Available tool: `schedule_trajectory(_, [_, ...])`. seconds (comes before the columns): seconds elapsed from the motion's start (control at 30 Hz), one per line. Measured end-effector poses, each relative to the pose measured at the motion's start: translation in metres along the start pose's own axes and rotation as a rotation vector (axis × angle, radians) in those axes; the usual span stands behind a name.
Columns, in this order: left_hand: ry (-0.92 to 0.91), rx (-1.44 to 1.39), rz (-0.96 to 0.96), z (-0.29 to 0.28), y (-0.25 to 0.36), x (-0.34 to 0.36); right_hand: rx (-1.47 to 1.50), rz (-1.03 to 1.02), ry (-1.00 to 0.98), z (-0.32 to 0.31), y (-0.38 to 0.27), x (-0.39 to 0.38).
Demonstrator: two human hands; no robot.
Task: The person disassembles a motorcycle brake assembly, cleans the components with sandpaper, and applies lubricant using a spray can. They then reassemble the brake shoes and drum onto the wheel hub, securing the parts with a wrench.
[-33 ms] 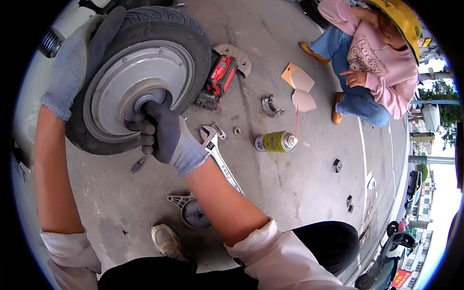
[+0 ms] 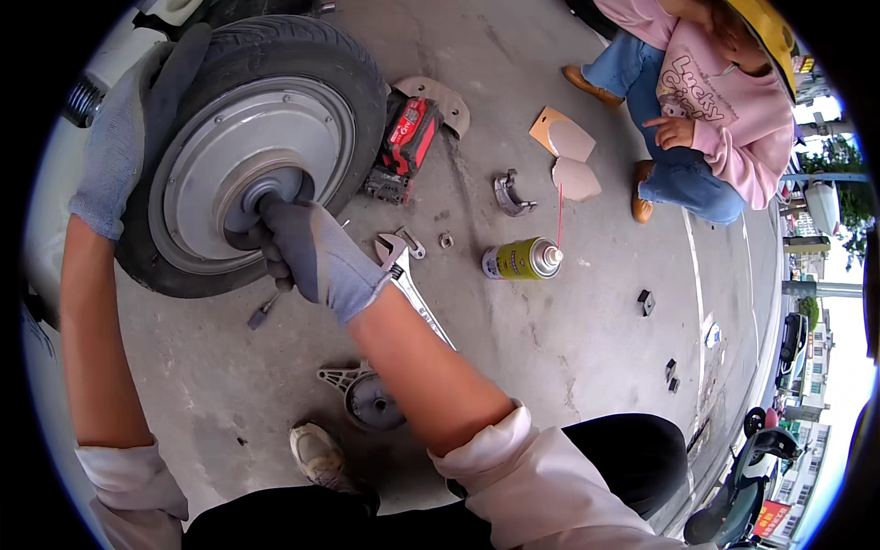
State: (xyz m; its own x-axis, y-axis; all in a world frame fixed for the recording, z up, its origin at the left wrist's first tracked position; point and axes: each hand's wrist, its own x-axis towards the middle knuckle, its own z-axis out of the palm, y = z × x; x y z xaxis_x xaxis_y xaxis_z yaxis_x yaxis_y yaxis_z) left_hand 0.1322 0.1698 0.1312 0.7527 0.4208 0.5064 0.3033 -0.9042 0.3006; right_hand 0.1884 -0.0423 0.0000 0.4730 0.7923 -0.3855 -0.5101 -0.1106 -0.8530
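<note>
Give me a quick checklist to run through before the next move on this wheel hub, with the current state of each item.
1. Left hand steadying the tyre at its upper edge: ok.
2. Right hand gripping the centre of the hub: ok; what its fingers hold there is hidden, cannot tell.
3. Both hands gloved: ok.
4. Adjustable wrench within reach on the concrete beside the right forearm: ok.
5. Spray can lying on its side near the wrench, cap state: cannot tell.
6. Bystander in a pink top crouching apart from the wheel: ok.
</note>
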Motion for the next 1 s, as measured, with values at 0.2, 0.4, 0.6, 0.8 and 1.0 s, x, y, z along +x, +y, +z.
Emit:
schedule_trajectory(0.2, [-0.145, -0.02, 0.08, -0.011, 0.0, -0.003, -1.188, -0.222, 0.224, 0.017, -0.028, -0.032])
schedule_trajectory(0.4, [-0.319, -0.016, 0.317, -0.023, -0.049, 0.016, -0.934, -0.197, 0.147, -0.055, -0.029, -0.049])
schedule_trajectory(0.6, [-0.395, -0.277, -0.134, -0.026, -0.072, 0.02, -0.608, -0.405, 0.564, -0.128, -0.049, -0.017])
schedule_trajectory(0.8, [-0.249, -0.048, -0.241, -0.028, 0.032, 0.013, -0.213, -0.536, 0.601, -0.127, -0.103, 0.024])
schedule_trajectory(1.0, [-0.105, -0.125, -0.495, -0.039, 0.097, -0.029, -0.061, -0.386, 0.249, -0.123, -0.083, 0.08])
